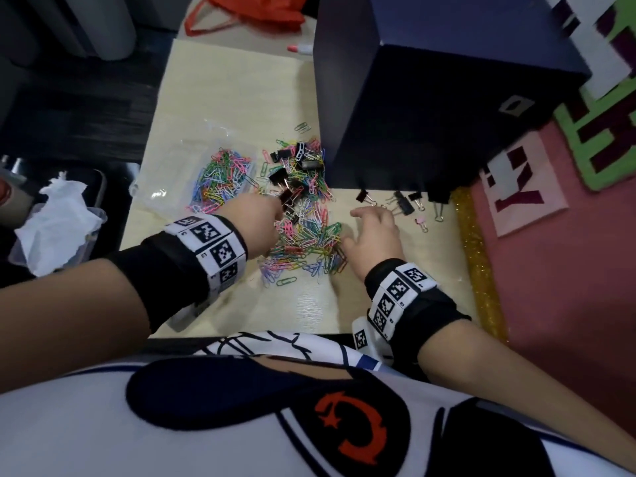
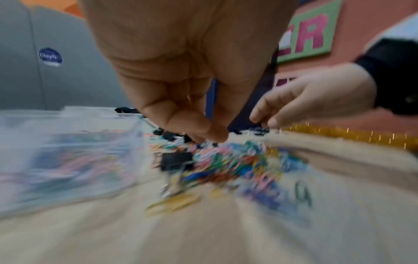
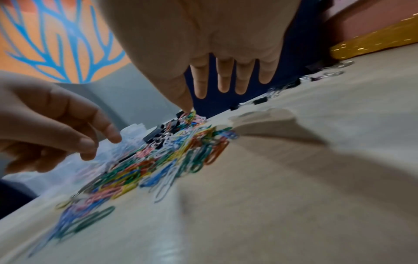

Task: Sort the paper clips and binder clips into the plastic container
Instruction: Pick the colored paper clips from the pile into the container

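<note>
A clear plastic container [image 1: 165, 187] [image 2: 68, 142] on the left of the table holds coloured paper clips [image 1: 223, 173]. To its right lies a mixed pile [image 1: 306, 232] [image 2: 237, 160] [image 3: 169, 151] of coloured paper clips and black binder clips. A few more binder clips [image 1: 402, 203] [image 3: 260, 101] lie apart on the right. My left hand [image 1: 261, 210] [image 2: 212, 137] [image 3: 68, 125] reaches down into the pile, fingertips drawn together beside a black binder clip; blur hides whether it pinches anything. My right hand [image 1: 375, 225] [image 3: 226, 71] [image 2: 305, 100] hovers flat with straight, spread fingers, its thumb tip at the pile's edge.
A tall dark blue box [image 1: 430, 115] stands behind the pile. A gold glitter strip [image 1: 478, 263] borders the table's right side, beside a pink mat. A tub with crumpled tissue [image 1: 58, 218] sits off the left edge. A red bag [image 1: 254, 8] lies at the back.
</note>
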The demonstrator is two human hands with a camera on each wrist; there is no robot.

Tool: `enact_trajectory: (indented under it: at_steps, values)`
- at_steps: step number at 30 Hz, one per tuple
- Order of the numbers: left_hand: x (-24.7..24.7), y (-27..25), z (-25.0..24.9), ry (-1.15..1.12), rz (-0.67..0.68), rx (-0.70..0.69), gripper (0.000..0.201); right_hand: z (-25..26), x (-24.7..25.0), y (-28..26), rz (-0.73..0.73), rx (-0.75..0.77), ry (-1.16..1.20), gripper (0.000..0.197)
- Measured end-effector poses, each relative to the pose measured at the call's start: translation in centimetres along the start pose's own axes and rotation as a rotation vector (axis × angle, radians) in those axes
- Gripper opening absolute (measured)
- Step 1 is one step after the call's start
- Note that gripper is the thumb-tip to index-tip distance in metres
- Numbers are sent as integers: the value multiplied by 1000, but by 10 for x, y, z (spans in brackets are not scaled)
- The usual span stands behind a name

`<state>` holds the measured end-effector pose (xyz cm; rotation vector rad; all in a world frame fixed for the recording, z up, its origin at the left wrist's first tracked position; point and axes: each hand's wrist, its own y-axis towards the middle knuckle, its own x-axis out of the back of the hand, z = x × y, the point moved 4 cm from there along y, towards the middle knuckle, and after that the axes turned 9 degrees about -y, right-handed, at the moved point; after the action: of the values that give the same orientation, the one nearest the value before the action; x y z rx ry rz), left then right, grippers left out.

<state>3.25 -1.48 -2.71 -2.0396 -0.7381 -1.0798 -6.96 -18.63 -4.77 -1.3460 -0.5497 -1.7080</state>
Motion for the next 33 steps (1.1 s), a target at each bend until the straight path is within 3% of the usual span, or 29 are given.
enact_trajectory:
  at_steps: [4,8,11,15,20,26,30,33]
  values:
    - [-7,-14,27,137,58,104,25,36,-9,3,77,239,-114,34]
    - [-22,-21,41,204,108,109,42,71,-15,14,167,441,-253,35]
    - [-26,-20,47,208,80,69,28,90,-21,26,198,539,-348,42]
    - [-31,-22,51,215,78,45,16,100,-31,34,217,564,-470,54]
    - [-30,-23,51,215,68,64,19,115,-31,30,139,673,-498,35]
    - [-23,-32,42,332,63,99,28,134,-40,31,283,706,-545,35]
    - [-22,-35,38,393,120,68,26,138,-47,32,233,764,-601,27]
    - [-22,-37,35,388,134,53,26,135,-44,29,211,744,-504,24]
